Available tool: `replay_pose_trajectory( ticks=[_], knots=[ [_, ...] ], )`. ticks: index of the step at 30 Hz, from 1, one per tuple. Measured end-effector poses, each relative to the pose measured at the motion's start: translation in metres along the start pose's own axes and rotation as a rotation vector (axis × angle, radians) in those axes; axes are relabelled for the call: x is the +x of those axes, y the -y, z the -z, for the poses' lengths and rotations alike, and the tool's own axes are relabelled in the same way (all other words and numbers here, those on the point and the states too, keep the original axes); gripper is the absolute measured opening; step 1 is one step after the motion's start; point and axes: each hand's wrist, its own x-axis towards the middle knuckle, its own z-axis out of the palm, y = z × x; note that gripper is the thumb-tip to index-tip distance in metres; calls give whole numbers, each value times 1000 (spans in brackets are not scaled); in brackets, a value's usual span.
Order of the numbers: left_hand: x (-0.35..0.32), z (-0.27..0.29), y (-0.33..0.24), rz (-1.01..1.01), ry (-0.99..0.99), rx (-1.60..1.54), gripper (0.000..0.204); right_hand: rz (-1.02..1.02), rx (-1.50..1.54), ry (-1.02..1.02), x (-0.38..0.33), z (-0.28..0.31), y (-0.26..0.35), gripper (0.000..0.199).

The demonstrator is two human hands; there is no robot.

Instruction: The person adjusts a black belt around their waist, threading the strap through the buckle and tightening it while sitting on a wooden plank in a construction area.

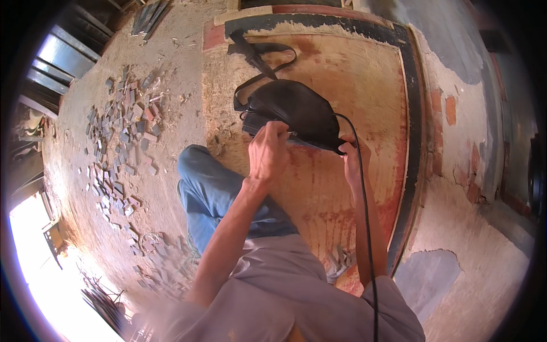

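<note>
A black bag (293, 105) lies in front of me on the worn, reddish-stained board, its strap (253, 57) trailing loosely away from me. My left hand (268, 151) is closed in a pinch at the bag's near edge, beside what looks like a zip; the fingertips partly hide what they grip. The bag's right corner is pinched between the fingers of my right hand (354, 158). From that side a thin black cable (363, 188) runs back over my right forearm toward me.
Many small broken dark and reddish pieces (122, 137) are strewn over the floor to the left. A dark-edged frame (407, 68) borders the board, with a peeling wall (456, 114) at the right. Thin rods (102, 302) lie near the bright opening at lower left.
</note>
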Motion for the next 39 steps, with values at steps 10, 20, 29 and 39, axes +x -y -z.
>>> replay_pose_trajectory(
  ticks=[10,20,29,39],
  knots=[
    [20,21,63,213,-37,-2,57,43,-81,-175,23,79,-24,37],
    [34,-4,80,497,284,-238,45,782,-910,125,-110,-64,10,34],
    [56,11,99,189,589,71,38,1018,-1287,364,-23,-87,25,58],
    [14,47,49,98,533,-18,25,1104,-1415,373,-21,-55,59,56]
  ],
)
